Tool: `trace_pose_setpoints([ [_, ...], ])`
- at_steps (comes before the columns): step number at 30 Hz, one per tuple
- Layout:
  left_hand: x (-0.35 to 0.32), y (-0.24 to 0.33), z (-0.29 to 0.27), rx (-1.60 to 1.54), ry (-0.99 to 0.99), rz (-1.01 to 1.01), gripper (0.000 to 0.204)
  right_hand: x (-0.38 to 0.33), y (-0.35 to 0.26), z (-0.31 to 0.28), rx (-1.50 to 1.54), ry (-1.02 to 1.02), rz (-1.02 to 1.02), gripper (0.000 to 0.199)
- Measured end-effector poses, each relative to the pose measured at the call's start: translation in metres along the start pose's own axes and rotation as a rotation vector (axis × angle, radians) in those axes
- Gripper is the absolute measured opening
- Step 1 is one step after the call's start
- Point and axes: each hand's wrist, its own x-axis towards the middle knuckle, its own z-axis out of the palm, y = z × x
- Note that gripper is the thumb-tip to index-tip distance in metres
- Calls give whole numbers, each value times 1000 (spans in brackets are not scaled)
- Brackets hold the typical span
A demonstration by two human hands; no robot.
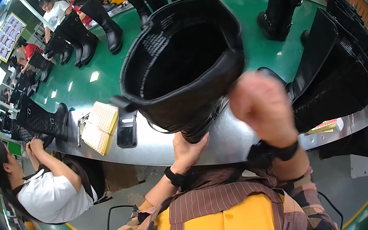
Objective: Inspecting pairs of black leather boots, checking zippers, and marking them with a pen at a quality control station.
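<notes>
A tall black boot (190, 91) stands in front of me, its wide opening tipped up toward me and its dark inside showing. My left hand (188, 150) is wrapped round the narrow lower part of the boot, whose foot is hidden. Beside the right edge of the shaft, my right hand (261, 105) is smeared by motion. It looks curled into a fist, and whatever it may hold cannot be made out. Both wrists wear black bands.
The bench has a metal rim (156, 149) and a green top (91, 80). A phone (127, 129) and yellow-edged printed sheets (100, 127) lie left. More black boots (328, 82) crowd the right; others (279, 8) stand farther back. A co-worker in white (55, 192) sits at the left.
</notes>
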Motion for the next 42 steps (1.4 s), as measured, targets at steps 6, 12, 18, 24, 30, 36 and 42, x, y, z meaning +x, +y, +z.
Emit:
trace_pose_setpoints([
  [6, 0, -5, 11, -123, 33, -1, 64, 13, -30, 14, -171, -45, 18, 29],
  [12, 0, -7, 9, -102, 56, 38, 69, -109, 19, -49, -1082, 474, -608, 27],
  [18, -10, -7, 17, -235, 267, 83, 78, -200, -3, -133, -1062, 1016, -346, 78],
  [24, -29, 29, 13, -88, 194, 863, 39, -177, 30, -162, -714, 793, 206, 41],
  [30, -4, 52, 90, -243, -559, -28, 39, -152, 62, -125, -743, 831, 36, 24],
  [36, 24, 40, 146, -430, -717, -286, 34, -155, 60, -121, -680, 752, 98, 24],
  [42, 58, 26, 149, -397, -981, -324, 19, -154, 59, -125, -553, 623, 129, 31],
])
